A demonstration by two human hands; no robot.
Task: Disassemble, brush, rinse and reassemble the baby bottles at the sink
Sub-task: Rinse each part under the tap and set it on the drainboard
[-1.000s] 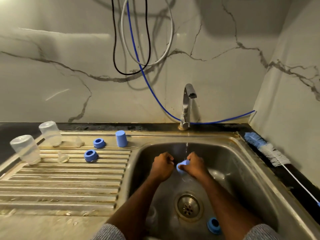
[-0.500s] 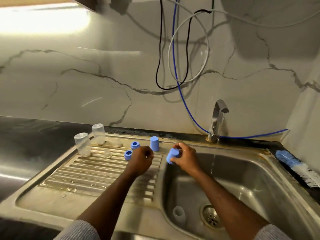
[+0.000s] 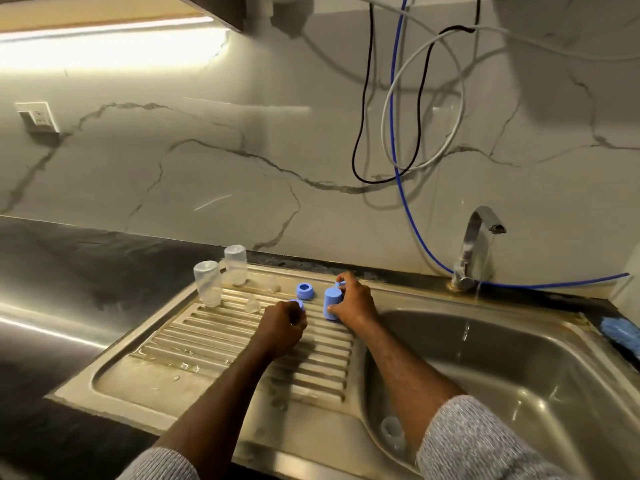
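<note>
Blue plastic bottle cap, tall and rounded, stands mouth-down on the ribbed steel draining board, just left of the basin. The right hand grips it, thumb pressed low against its near side and fingers curled round behind it; a second blue piece peeks out past the fingertips, too hidden to identify. Just left of the cap sits a blue screw ring, hole upward, apart from both hands. The left hand hovers over the ribs with its fingers curled inward as a loose fist; a small blue ring shows at its knuckles, and whether the fingers actually hold it I cannot tell. Further left, two clear plastic bottle bodies stand upside down near the board's back edge, with two small clear silicone teats between them and the blue parts. Inside the steel sink basin another clear bottle piece lies near the front wall beside the right forearm. Water runs in a thin stream from the chrome tap at the back rim. At the far right edge lies the blue bristle head of a bottle brush. Black, white and blue cables hang on the marble wall above.
</note>
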